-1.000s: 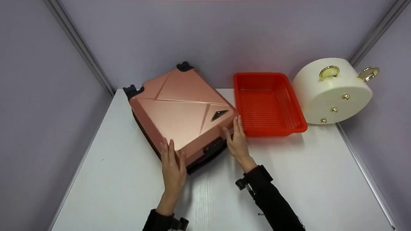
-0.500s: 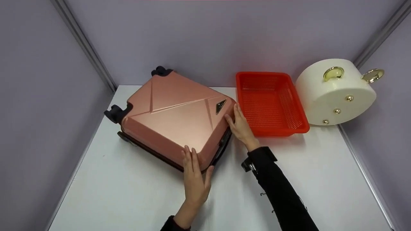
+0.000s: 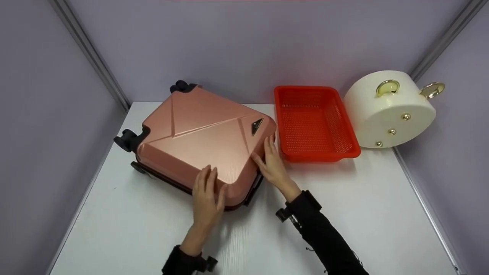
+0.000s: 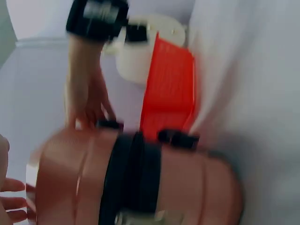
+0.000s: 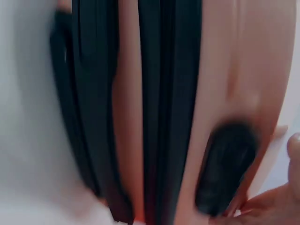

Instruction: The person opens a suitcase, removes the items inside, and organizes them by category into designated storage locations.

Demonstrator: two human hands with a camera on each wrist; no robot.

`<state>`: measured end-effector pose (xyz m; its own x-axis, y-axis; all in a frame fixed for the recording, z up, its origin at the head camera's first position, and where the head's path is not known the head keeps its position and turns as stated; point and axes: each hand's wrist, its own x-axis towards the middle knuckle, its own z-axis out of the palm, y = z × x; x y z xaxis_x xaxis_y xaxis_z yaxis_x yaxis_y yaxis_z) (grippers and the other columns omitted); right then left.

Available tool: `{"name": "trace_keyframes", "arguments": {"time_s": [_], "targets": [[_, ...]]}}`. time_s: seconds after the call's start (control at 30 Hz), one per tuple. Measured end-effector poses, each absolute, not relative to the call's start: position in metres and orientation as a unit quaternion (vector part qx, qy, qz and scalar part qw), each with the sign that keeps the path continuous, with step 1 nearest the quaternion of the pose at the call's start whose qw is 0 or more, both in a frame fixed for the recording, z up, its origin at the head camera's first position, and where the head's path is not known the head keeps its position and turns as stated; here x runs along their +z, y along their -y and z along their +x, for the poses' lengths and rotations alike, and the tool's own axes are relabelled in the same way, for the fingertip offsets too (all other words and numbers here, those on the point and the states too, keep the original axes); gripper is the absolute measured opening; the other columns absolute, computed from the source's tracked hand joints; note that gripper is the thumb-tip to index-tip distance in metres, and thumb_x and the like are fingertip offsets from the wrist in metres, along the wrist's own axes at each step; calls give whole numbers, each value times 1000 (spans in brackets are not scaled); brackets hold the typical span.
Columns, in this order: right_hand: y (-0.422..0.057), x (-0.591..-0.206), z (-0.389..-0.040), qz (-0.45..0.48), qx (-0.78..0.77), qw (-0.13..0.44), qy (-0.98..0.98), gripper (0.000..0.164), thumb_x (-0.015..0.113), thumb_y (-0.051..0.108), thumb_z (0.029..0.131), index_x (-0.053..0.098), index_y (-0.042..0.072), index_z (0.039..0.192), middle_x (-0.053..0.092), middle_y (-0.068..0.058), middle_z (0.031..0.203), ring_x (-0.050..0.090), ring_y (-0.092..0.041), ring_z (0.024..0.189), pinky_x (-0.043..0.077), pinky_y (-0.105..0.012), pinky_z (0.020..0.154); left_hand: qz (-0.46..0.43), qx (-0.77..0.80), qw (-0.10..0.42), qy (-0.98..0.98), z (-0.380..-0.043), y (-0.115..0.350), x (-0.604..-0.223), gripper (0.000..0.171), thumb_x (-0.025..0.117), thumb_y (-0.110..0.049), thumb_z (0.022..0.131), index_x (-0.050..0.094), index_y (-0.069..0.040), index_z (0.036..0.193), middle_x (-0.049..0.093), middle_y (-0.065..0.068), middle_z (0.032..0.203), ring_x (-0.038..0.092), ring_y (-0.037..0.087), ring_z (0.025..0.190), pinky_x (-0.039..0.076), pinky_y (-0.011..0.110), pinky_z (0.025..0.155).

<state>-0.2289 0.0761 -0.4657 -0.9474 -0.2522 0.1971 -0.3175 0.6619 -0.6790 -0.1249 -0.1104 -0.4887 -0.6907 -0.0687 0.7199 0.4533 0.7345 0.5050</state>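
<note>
A rose-gold hard-shell suitcase (image 3: 198, 141) lies on its side on the white table (image 3: 126, 225), black wheels (image 3: 126, 139) toward the left. At its near corner, my left hand (image 3: 206, 202) rests straight fingers on the shell. My right hand (image 3: 273, 166) touches the right end, below the small triangular badge (image 3: 256, 126). Its thumb lies on the shell's edge, and some fingertips are hidden beyond the side. The left wrist view shows the suitcase's dark seam (image 4: 133, 173). In the right wrist view a black fitting (image 5: 227, 168) sits beside part of the right hand (image 5: 269, 206).
A red plastic basket (image 3: 305, 88) with perforated walls stands close to the suitcase's right end. Right of it is a cream-white rounded case (image 3: 366, 103) with gold rings and studs. Grey-lilac panels (image 3: 244, 46) border the table at back and sides.
The suitcase has turned counterclockwise in the head view, its wheel end swinging left and nearer. Both hands have stayed on it, the right hand finishing slightly to the left.
</note>
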Motion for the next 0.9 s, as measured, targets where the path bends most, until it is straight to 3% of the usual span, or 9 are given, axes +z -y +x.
{"name": "trace_keyframes", "arguments": {"time_s": [0.2, 0.37, 0.47, 0.73, 0.9], "targets": [[-51, -467, -179, 196, 364, 51, 909, 83, 41, 51, 87, 9, -7, 138, 1, -24, 144, 6, -38, 130, 15, -46, 102, -74, -328, 350, 874, -161, 175, -481, 48, 54, -22, 88, 42, 7, 125, 38, 21, 131, 29, 35, 124, 16, 48, 101], [-37, -466, -149, 213, 354, 49, 909, 89, 43, 53, 85, 4, -6, 139, -3, -24, 144, 0, -40, 130, 15, -49, 101, -12, -307, 320, 896, -186, 221, -471, 52, 51, -26, 90, 40, 9, 126, 35, 22, 134, 23, 34, 127, 8, 42, 105], [-31, -467, -135, 226, 354, 64, 905, 91, 49, 51, 83, 5, -6, 138, -2, -26, 143, 0, -43, 129, 20, -51, 98, 31, -296, 304, 905, -201, 244, -461, 54, 49, -29, 91, 39, 10, 127, 33, 24, 134, 21, 36, 128, 8, 44, 104], [-19, -480, -115, 257, 339, 148, 892, 90, 63, 34, 79, 12, -15, 134, 6, -34, 139, 6, -50, 125, 29, -47, 94, 102, -298, 243, 917, -230, 280, -443, 53, 44, -26, 93, 38, 17, 123, 40, 34, 122, 33, 45, 116, 23, 50, 97], [-20, -485, -116, 252, 326, 179, 893, 87, 64, 33, 79, 15, -16, 133, 9, -34, 138, 10, -49, 125, 31, -44, 94, 115, -326, 258, 902, -234, 280, -447, 48, 46, -22, 91, 43, 17, 120, 45, 35, 115, 38, 46, 111, 27, 50, 94]]}}
